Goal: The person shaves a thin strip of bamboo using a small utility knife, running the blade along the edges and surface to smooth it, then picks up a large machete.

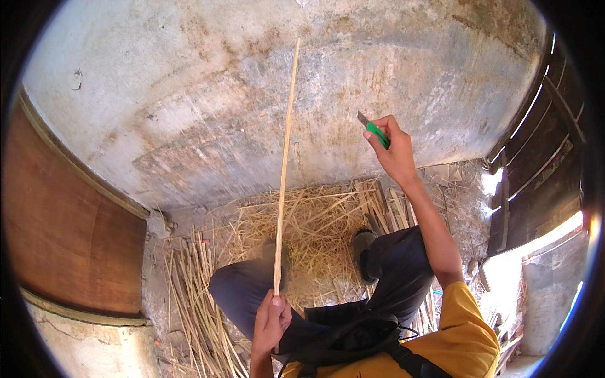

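My left hand (271,320) is closed around the lower end of a long, thin bamboo strip (285,167). The strip rises nearly upright in front of me, its tip leaning slightly right against the view of the wall. Off to the right, my right hand (396,148) grips a green utility knife (377,134) with its blade out, pointing up and left. Knife and strip are well apart. The palm side of the right hand is partly hidden.
A stained plaster wall (233,94) stands ahead. Pale shavings (315,220) cover the floor between my feet. Many split strips (201,302) lie at the left, with more sticks (400,211) at the right. A brown wooden panel (75,220) is on the left, dark boards (545,151) on the right.
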A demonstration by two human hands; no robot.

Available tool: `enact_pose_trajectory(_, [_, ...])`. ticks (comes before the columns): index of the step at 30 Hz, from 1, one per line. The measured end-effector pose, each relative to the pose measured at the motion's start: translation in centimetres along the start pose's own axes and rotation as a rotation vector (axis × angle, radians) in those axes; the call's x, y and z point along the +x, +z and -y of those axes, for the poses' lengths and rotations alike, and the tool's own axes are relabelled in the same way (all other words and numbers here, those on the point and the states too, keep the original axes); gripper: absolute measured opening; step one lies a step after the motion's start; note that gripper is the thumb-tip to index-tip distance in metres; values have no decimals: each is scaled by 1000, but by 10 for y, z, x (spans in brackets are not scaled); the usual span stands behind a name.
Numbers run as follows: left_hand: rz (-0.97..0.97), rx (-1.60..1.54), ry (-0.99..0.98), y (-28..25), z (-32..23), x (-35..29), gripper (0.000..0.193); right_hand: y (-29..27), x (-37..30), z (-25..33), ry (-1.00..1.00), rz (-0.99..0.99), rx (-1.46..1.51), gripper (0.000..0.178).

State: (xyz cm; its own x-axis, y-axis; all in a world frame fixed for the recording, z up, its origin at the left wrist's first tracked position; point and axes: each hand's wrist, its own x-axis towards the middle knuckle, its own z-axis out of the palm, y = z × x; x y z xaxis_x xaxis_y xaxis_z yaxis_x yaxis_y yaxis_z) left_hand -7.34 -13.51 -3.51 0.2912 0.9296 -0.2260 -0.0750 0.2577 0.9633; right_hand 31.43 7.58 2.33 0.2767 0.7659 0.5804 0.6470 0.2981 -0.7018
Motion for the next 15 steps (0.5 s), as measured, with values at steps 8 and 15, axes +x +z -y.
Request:
enact_pose_trajectory(8, [24, -98, 4, 26, -21, 21, 40, 17, -65, 68, -333, 357, 318, 29])
enact_pose_trajectory(15, [-88, 133, 215, 39, -23, 34, 31, 24, -92, 84, -583, 598, 337, 34])
